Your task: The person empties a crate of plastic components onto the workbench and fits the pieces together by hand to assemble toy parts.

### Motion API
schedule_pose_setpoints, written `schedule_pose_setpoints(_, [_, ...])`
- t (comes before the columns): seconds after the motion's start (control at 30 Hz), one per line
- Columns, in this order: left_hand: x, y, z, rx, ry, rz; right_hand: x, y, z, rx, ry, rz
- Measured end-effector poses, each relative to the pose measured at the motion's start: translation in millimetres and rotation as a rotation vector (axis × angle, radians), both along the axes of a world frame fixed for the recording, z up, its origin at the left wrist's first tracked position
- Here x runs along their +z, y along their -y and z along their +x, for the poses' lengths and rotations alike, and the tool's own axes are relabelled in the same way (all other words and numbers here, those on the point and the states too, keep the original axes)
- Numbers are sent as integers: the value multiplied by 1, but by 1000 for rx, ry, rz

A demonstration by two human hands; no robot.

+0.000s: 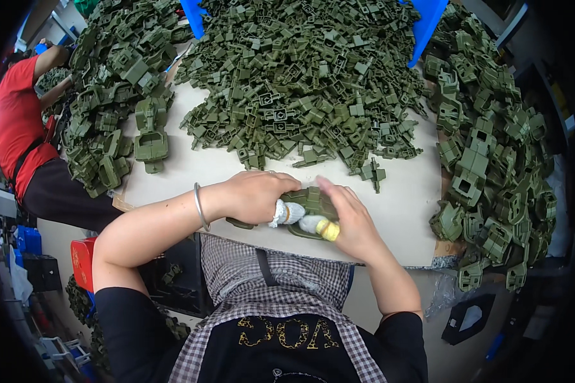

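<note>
At the front edge of the table, both my hands are closed around an olive-green moulded plastic part (313,199) that looks like a toy vehicle body. My left hand (252,195) grips its left side, the thumb wrapped in a white cover. From the right, my right hand (354,220) holds the same part, with a grey and yellow wrap on its thumb and its fingers along the far side. Much of the part is hidden under my hands. Beyond them lies a big heap of small green plastic pieces (300,96), several of them loose at its near edge.
Larger green plastic bodies are piled at the left (108,96) and right (485,172). One green body (151,145) sits apart near the left pile. Blue plastic panels (426,29) flank the heap. Another person in a red shirt (19,121) is at the far left.
</note>
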State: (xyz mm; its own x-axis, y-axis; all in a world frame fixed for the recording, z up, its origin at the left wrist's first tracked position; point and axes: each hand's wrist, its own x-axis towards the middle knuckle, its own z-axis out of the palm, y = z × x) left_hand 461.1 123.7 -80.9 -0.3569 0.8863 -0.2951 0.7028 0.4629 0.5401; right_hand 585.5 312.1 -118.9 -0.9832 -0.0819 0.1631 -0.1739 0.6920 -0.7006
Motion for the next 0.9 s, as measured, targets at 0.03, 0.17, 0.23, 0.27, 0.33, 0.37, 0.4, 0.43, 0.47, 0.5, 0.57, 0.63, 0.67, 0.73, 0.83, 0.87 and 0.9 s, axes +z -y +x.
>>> schedule_pose_setpoints(0.03, [1,-1,-1,-1,6,-2,0,-4,1,14,30,-53])
schedule_pose_setpoints(0.17, [3,-2,-2,41,76,-13,0,-11,-5,97,238,-257])
schedule_pose_setpoints(0.23, [7,-4,1,72,56,-24,1,-12,-5,95,242,-280])
schedule_pose_setpoints(0.27, [4,-4,1,58,56,-21,0,-12,-5,98,241,-304])
schedule_pose_setpoints(0.33, [-1,-2,-5,49,66,15,-6,-15,-11,121,194,-267])
schedule_pose_setpoints(0.37, [-3,1,-6,34,86,50,-6,-17,-13,137,156,-232])
schedule_pose_setpoints(0.4, [-4,4,-7,23,63,90,-5,-20,-15,146,141,-231])
schedule_pose_setpoints(0.43, [-2,10,-12,31,48,88,-3,-24,-18,152,153,-205])
schedule_pose_setpoints(0.47, [2,20,-20,13,-38,291,-2,-29,-20,158,166,-180])
schedule_pose_setpoints(0.5, [2,32,-25,-11,-116,490,-1,-35,-21,149,190,-170])
schedule_pose_setpoints(0.57, [-2,59,-24,-34,-135,457,-6,-45,-18,107,230,-261])
schedule_pose_setpoints(0.63, [-11,73,-1,355,439,242,2,-39,-18,101,52,-180])
schedule_pose_setpoints(0.67, [-28,75,8,413,514,466,10,-37,-18,79,-125,-97])
schedule_pose_setpoints(0.73, [-51,75,19,492,555,595,35,-13,-18,80,-232,-75])
schedule_pose_setpoints(0.83, [-74,69,24,554,730,844,39,37,-22,141,-422,99])
schedule_pose_setpoints(0.87, [-76,64,22,507,637,818,33,46,-25,118,-419,203])
schedule_pose_setpoints(0.9, [-75,64,24,490,521,790,26,53,-31,123,-425,286])
